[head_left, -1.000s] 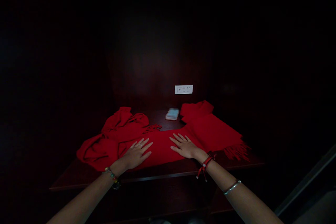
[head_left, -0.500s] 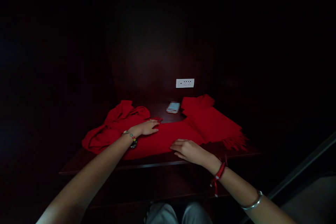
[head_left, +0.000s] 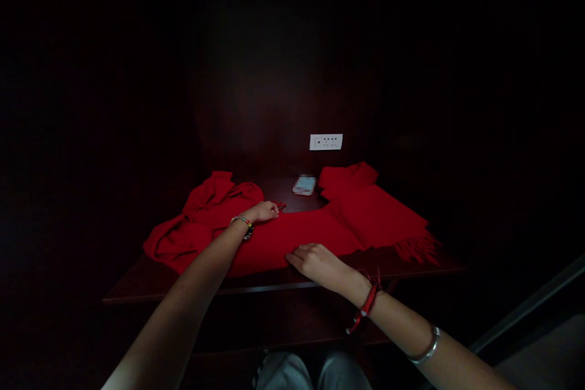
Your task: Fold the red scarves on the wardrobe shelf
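A red scarf [head_left: 297, 234] with fringed ends lies across the dark wooden shelf, spread fairly flat in the middle. To the left it is bunched into loose folds; on the right a folded part ends in a fringe. At the scarf's far edge, my left hand [head_left: 265, 211] has its fingers curled in and closed on the fabric, fingertips partly hidden. My right hand [head_left: 315, 262] rests palm down at the near edge, fingers loosely stretched and touching the cloth.
A phone-like object [head_left: 304, 185], blurred out, lies behind the scarf. The back wall carries a white socket plate [head_left: 326, 142]. The shelf's front edge [head_left: 274, 287] runs just before the scarf, and my knees [head_left: 286, 372] show below it.
My left hand has shifted slightly right and toward the far edge, its spread fingers now curled in. My right hand has slid a little left along the near edge.
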A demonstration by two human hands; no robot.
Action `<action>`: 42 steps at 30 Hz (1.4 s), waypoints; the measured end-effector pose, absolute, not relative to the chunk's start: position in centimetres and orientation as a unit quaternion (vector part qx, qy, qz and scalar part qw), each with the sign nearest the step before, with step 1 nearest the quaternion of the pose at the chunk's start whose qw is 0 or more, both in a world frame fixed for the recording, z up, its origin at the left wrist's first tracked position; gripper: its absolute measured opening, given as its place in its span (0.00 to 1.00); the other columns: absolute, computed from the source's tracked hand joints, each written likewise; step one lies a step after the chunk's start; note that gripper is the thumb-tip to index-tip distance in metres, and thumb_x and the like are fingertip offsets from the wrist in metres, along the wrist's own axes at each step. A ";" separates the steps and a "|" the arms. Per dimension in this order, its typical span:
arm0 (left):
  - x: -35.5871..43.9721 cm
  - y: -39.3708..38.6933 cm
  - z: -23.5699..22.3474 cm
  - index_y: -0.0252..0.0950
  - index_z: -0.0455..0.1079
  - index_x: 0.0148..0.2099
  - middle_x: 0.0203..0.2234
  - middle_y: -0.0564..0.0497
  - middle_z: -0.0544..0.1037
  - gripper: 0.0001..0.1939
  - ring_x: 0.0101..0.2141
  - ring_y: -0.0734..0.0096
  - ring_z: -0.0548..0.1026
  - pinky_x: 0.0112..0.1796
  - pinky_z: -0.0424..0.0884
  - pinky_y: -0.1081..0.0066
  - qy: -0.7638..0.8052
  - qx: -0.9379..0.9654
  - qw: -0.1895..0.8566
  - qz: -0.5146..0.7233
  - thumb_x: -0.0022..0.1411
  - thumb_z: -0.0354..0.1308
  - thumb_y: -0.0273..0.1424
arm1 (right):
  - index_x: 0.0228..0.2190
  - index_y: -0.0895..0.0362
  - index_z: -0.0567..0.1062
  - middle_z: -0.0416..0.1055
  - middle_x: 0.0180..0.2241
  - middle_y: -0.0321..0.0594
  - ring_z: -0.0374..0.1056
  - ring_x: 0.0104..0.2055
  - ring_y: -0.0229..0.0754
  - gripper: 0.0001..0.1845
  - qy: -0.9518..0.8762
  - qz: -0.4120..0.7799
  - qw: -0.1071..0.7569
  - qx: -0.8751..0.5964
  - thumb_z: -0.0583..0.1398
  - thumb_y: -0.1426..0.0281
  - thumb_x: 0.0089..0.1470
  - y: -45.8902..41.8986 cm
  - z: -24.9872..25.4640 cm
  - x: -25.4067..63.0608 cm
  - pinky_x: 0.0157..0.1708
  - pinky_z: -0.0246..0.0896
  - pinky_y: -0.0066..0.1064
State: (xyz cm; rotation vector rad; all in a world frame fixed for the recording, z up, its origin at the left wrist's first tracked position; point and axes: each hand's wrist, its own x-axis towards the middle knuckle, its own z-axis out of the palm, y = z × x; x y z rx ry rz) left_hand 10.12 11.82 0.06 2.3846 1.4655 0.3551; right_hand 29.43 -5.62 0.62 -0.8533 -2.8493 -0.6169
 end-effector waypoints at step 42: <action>9.6 11.5 2.8 0.30 0.69 0.38 0.28 0.50 0.75 0.13 0.29 0.73 0.70 0.31 0.64 0.76 0.503 0.782 0.286 0.232 0.49 0.51 0.27 | 0.34 0.60 0.68 0.68 0.29 0.43 0.62 0.32 0.41 0.06 -0.892 -0.214 0.091 -0.387 0.52 0.78 0.53 -5.3 1.3 29.3 0.28 0.54 0.29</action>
